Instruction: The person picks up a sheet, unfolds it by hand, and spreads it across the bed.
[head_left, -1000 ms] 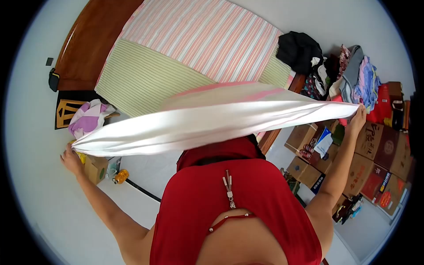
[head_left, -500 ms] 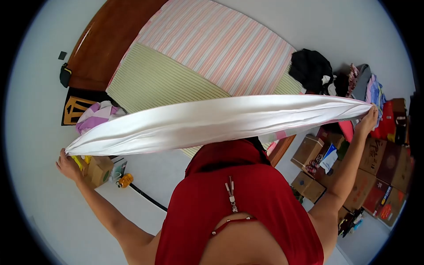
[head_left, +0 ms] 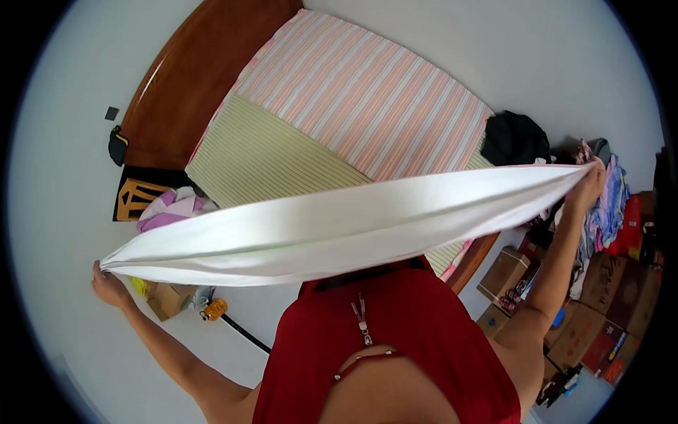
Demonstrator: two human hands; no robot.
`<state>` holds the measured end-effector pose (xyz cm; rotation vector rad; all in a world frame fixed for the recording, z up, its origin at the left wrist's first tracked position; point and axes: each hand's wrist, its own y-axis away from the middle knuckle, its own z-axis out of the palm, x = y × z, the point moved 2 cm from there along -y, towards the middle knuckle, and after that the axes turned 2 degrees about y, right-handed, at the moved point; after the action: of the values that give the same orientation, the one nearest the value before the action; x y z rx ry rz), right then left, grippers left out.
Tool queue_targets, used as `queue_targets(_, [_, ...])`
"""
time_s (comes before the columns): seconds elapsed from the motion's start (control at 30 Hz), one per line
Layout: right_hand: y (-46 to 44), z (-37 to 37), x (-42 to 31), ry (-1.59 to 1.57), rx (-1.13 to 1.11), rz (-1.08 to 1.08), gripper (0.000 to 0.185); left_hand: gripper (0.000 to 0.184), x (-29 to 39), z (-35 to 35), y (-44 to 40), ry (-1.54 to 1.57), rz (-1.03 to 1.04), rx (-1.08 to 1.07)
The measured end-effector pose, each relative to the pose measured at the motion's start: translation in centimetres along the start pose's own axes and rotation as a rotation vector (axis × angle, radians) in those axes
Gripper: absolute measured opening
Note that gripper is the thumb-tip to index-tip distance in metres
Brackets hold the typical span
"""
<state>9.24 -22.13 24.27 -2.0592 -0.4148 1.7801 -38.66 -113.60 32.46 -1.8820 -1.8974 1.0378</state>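
A white bed sheet [head_left: 339, 222] is stretched wide across the front of my body, drawn into a long band with soft lengthwise folds. Its left end is gathered in my left hand [head_left: 109, 286], whose fingers are closed on the corner. At the other end my right hand [head_left: 587, 187] grips the opposite corner, held higher than the left. Beyond the sheet lies a bed with a pink-and-white striped cover [head_left: 367, 92] on its far half and a green striped cover [head_left: 272, 152] on its near half. The sheet hides the bed's near edge.
A brown wooden headboard [head_left: 191, 78] stands at the left. Black clothing [head_left: 515, 138] lies at the bed's right end, with piled clothes [head_left: 611, 201] beside it. Cardboard boxes [head_left: 575, 336] are stacked at the right. On the left floor are an open carton [head_left: 169, 300] and an orange bottle [head_left: 214, 309].
The middle of the sheet has dropped nearer my chest and its folds have shifted. Both hands still hold its ends. The view has tilted, so the bed appears lower and farther right.
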Motion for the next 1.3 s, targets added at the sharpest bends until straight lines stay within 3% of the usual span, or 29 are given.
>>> queue_targets(0.1, [-2.6, 6.8, 7.7, 0.016, -0.106, -0.062, 0.021, 0.033, 3.7, 5.6, -3.7, 0.024, 0.189, -0.088])
queue_targets(0.13, [-3.5, 9.7, 11.0, -0.026, -0.119, 0.121, 0.021, 0.034, 6.8, 7.1, -5.5, 0.051, 0.253, -0.079])
queue_targets(0.2, [-5.8, 17.4, 13.2, -0.028, -0.126, 0.209, 0.02, 0.039, 13.1, 11.4, -10.3, 0.035, 0.32, -0.208])
queue_targets(0.33, [-11.1, 32.5, 11.8, 0.127, 0.014, 0.002, 0.024, 0.035, 30.9, 12.8, -21.5, -0.006, 0.343, -0.342])
queue_targets(0.43, [-17.6, 37.1, 6.5, 0.355, 0.104, -0.088, 0.031, 0.033, 41.0, 9.3, -30.8, 0.023, 0.472, -0.16])
queue_targets(0.57, [-28.9, 35.7, 1.1, 0.447, 0.166, -0.263, 0.036, 0.039, 44.8, 7.5, -45.3, -0.083, 0.45, 0.25])
queue_targets(0.63, [-30.8, 32.2, -1.1, 0.436, 0.166, -0.28, 0.035, 0.042, 45.5, 2.9, -49.1, -0.002, 0.269, 0.131])
queue_targets(0.67, [-31.3, 30.1, -2.1, 0.427, 0.167, -0.285, 0.035, 0.041, 43.5, 5.5, -55.1, 0.091, 0.215, 0.215])
queue_targets(0.77, [-31.4, 22.7, -4.3, 0.373, 0.141, -0.273, 0.033, 0.016, 45.1, 1.0, -54.9, 0.77, 0.264, 0.785])
queue_targets(0.8, [-30.8, 20.0, -4.7, 0.35, 0.133, -0.259, 0.033, 0.021, 43.9, 2.7, -56.6, 0.771, 0.301, 0.793])
queue_targets(0.93, [-25.3, 8.8, -5.1, 0.215, 0.085, -0.151, 0.032, 0.044, 40.9, 16.0, -63.3, 0.578, 0.425, 0.49])
queue_targets(0.97, [-23.0, 6.3, -4.7, 0.174, 0.068, -0.11, 0.031, 0.042, 41.4, 18.1, -61.6, 0.692, 0.402, 0.42])
queue_targets(1.03, [-17.2, 2.0, -2.5, 0.103, 0.023, -0.029, 0.031, 0.035, 42.7, 21.3, -57.5, 0.634, 0.338, 0.131])
queue_targets(1.1, [-9.2, 0.3, 1.2, 0.101, 0.018, 0.058, 0.03, 0.037, 42.9, 28.5, -54.7, 0.614, 0.601, 0.158])
queue_targets(1.17, [1.2, 2.7, 4.3, 0.203, 0.084, 0.11, 0.024, 0.035, 44.1, 31.4, -49.2, 0.646, 0.701, 0.053])
queue_targets(1.2, [6.4, 5.2, 5.2, -0.118, 0.156, 0.415, 0.029, 0.034, 44.7, 33.7, -46.9, 0.702, 0.724, 0.008])
queue_targets(1.23, [10.5, 7.9, 5.2, -0.122, 0.047, 0.437, 0.027, 0.033, 45.4, 35.6, -45.0, 0.757, 0.746, -0.036])
queue_targets(1.27, [14.3, 11.9, 4.1, -0.116, 0.15, 0.465, 0.026, 0.032, 46.1, 36.3, -43.1, 0.758, 0.764, -0.09])
queue_targets(1.3, [17.0, 11.6, 6.8, -0.164, 0.052, 0.543, 0.023, 0.032, 47.1, 36.5, -41.1, 0.758, 0.784, -0.146])
